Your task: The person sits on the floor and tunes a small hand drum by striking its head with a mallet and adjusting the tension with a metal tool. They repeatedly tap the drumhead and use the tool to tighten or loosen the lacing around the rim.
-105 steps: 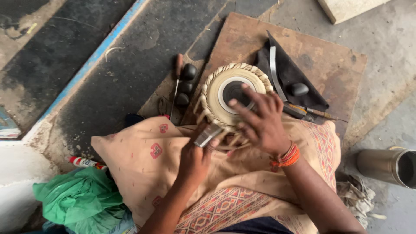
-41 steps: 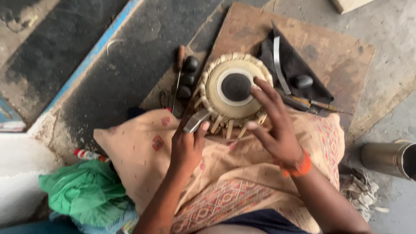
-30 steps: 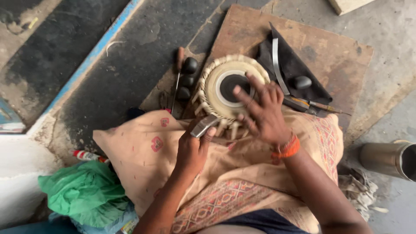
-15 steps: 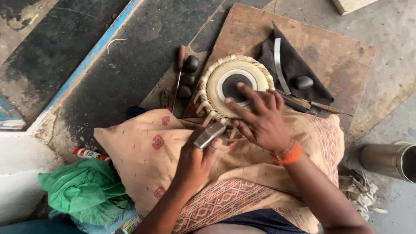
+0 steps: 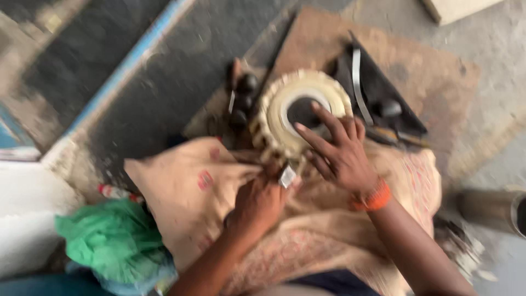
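Frame blurred by motion. Far left: green cloth [image 5: 112,241] bunched on the floor, a small red-and-white object [image 5: 112,192] just above it. Next, tan patterned cloth [image 5: 192,192] draped over the person's lap. Left hand [image 5: 260,203] sits on that cloth, fingers curled around a small metal tool [image 5: 287,176], its shiny end poking out toward the drum's near edge; grip looks closed on it, blur hides details. Above it, a few dark round stones [image 5: 244,98] beside the drum. Centre: small round drum [image 5: 301,109], cream head with a black centre patch, laced rim, lying face up at the edge of the lap cloth on a brown board [image 5: 427,60]. Right hand [image 5: 339,151] lies flat on the drum head, fingers spread, holding nothing; orange band [image 5: 372,196] on the wrist. Right of the drum: black cloth [image 5: 383,93] with a metal strip [image 5: 357,77]. Far right: metal cylinder [image 5: 493,208] on the floor.
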